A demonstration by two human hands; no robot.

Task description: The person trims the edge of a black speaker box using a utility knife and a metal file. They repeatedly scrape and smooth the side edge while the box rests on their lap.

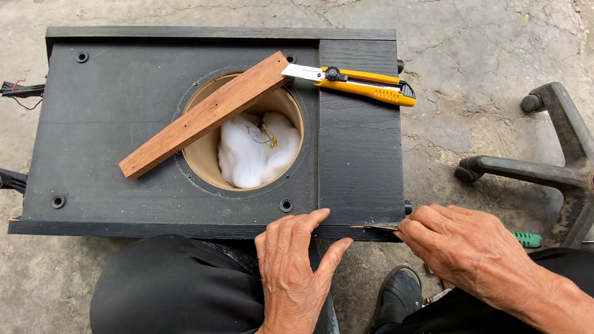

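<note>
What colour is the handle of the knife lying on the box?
Yellow-orange with black trim, on the utility knife, head view.

The setting is an informal repair workshop on bare ground: a black speaker box [185, 124] lies on a cracked concrete floor [482, 49], with a wood strip [204, 114] and utility knife [365, 83] on it and a chair base [544, 167] just beside it.
</note>
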